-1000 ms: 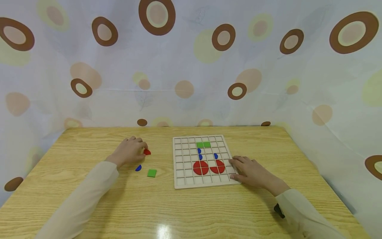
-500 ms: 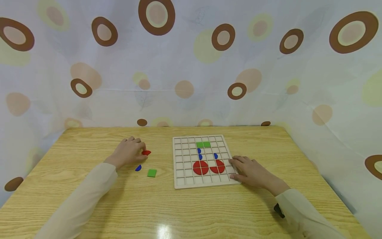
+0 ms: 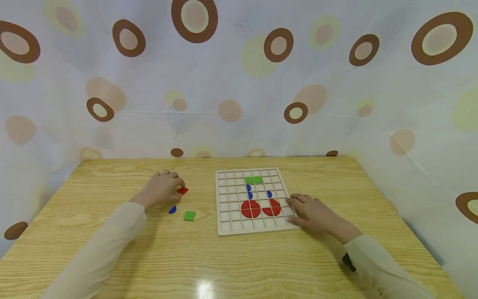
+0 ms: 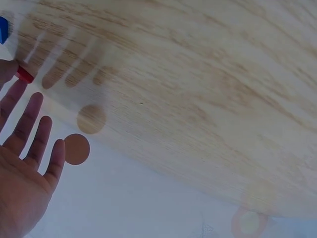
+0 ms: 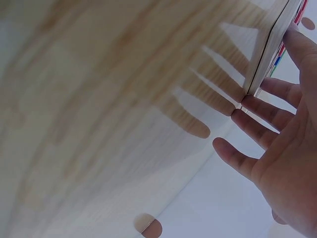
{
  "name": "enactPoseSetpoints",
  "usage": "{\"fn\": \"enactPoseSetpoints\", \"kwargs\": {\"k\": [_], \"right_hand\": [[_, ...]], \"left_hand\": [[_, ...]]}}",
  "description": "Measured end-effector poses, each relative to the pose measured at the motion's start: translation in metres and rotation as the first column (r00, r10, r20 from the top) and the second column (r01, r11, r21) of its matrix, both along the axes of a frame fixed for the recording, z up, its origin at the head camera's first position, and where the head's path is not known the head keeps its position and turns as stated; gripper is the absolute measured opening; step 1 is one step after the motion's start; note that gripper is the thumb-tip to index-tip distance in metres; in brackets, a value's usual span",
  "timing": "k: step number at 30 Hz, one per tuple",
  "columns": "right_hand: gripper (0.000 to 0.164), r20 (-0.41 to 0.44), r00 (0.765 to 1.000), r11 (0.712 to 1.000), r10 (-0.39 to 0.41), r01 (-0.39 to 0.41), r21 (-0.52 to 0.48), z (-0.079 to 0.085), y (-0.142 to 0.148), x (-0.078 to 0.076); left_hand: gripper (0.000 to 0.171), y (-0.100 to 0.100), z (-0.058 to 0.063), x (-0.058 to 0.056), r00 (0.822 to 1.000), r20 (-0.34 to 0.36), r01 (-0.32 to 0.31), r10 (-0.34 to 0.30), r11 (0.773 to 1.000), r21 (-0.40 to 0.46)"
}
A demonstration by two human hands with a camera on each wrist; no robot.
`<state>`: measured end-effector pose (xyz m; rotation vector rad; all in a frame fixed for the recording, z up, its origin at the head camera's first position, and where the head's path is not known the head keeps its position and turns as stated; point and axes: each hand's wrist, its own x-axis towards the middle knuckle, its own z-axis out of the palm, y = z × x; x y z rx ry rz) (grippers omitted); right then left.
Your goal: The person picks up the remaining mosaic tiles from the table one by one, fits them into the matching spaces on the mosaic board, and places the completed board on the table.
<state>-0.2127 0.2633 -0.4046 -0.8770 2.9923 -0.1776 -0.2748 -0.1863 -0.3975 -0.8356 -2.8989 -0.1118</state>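
My left hand (image 3: 161, 190) pinches a small red quarter-circle tile (image 3: 182, 191) between thumb and index finger, low over the table left of the board. In the left wrist view the red tile (image 4: 25, 75) shows edge-on at the fingertips, the other fingers extended. A blue half-circle tile (image 3: 172, 209) and a green square tile (image 3: 189, 216) lie nearer me. My right hand (image 3: 315, 214) rests at the right edge of the white grid board (image 3: 225, 190), fingertips at its rim. The right wrist view shows these fingers nearly straight against the board's side (image 5: 262, 54).
On the board sit two green squares (image 3: 254, 180), several blue half circles (image 3: 250, 195), a full red circle (image 3: 246, 211) and a red three-quarter circle (image 3: 275, 205). A patterned curtain (image 3: 231, 83) stands behind the wooden table (image 3: 239, 265).
The red tile has turned slightly in my left fingers and shifted a little to the left. My right hand and the board stay in place.
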Motion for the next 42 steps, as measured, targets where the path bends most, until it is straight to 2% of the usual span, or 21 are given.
{"fn": "enactPoseSetpoints", "kwargs": {"k": [8,15,30,42], "right_hand": [[0.059,0.0,1.0,1.0,0.006,-0.006,-0.002,0.0001,0.0001,-0.0003],[0.059,-0.008,1.0,1.0,0.01,-0.01,0.003,-0.0019,0.0011,-0.0015],[0.06,-0.009,1.0,1.0,0.006,-0.006,0.004,-0.0043,0.0021,-0.0023],[0.06,-0.001,1.0,1.0,-0.013,0.013,-0.014,-0.0025,0.0009,-0.0007]], "left_hand": [[0.019,-0.0003,-0.0048,0.0011,1.0,-0.003,-0.015,0.015,1.0,0.008],[0.023,0.0034,-0.0024,0.0041,0.999,-0.036,-0.013,0.012,1.0,-0.014],[0.022,0.0038,-0.0067,-0.0018,1.0,-0.015,0.018,-0.018,1.0,0.026],[0.021,0.0043,-0.0088,-0.0018,1.0,0.009,-0.012,0.011,0.999,0.046]]}}
